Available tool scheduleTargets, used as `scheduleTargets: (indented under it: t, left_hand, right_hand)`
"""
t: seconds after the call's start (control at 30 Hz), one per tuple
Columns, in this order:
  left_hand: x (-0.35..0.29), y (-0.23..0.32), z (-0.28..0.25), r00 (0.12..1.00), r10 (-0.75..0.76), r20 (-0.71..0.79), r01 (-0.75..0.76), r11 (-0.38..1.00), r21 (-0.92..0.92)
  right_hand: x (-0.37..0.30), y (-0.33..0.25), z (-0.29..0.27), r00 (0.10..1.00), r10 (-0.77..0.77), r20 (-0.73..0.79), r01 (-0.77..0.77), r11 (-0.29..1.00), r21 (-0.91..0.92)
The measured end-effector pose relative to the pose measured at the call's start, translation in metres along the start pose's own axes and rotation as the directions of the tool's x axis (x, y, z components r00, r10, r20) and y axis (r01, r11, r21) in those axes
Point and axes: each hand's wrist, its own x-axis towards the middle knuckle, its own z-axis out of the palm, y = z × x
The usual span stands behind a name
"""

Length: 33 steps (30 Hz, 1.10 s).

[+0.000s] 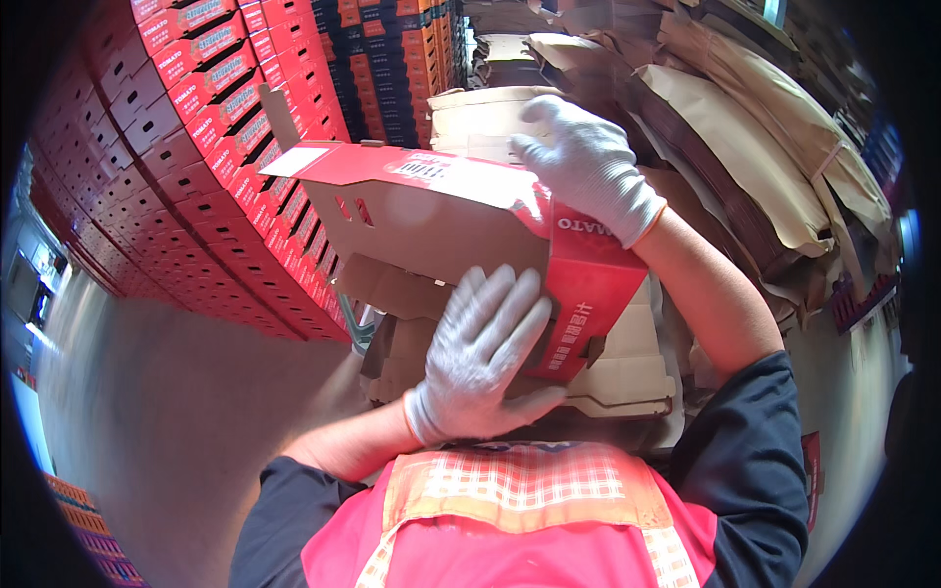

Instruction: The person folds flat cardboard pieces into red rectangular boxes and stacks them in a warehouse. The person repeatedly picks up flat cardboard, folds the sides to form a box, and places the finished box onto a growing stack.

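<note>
A partly folded red cardboard box (600, 284) with a plain brown inside is tilted in front of my chest. White print runs along its red outer panels, and a narrow flap stands up at its far left end. My left hand (475, 358), in a pale grey knit glove, reaches over the near side with its fingers stretched out against the box. My right hand (586, 162), gloved alike, lies at the far right corner, its wrist by the red end panel. Its fingers are spread and slightly bent. Flat brown cardboard blanks (632, 358) lie beneath the box.
Tall stacks of finished red boxes (211, 127) rise on the left. Dark and orange boxes (387, 73) are piled behind them. To the right lie bundles of cardboard under brown paper (740, 147). Grey floor (196, 392) stretches along the left side.
</note>
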Motion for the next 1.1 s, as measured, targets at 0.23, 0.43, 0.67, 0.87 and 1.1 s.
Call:
scheduleTargets:
  t: [0.23,0.43,0.67,0.87,1.1]
  left_hand:
    - [0.135,-0.09,0.01,0.753,-0.252,0.608,0.266,0.962,0.069]
    - [0.145,-0.098,0.012,0.763,-0.168,0.625,0.053,0.979,0.198]
    - [0.134,-0.102,0.01,0.757,-0.146,0.638,0.195,0.981,-0.008]
    - [0.113,-0.097,0.016,0.894,-0.053,0.444,0.045,0.999,0.029]
    - [0.092,-0.116,0.003,0.922,-0.333,0.199,0.339,0.44,-0.832]
  right_hand:
    - [-0.012,0.02,-0.015,0.994,0.072,0.084,-0.074,0.997,0.022]
    - [-0.026,0.049,-0.051,0.974,0.204,0.096,-0.199,0.978,-0.057]
    - [-0.016,0.053,-0.05,0.926,-0.155,0.345,0.252,0.933,-0.257]
    - [0.011,0.057,0.004,0.878,-0.102,0.468,0.266,0.916,-0.3]
    - [-0.006,-0.006,-0.004,0.94,0.031,0.341,-0.044,0.999,0.031]
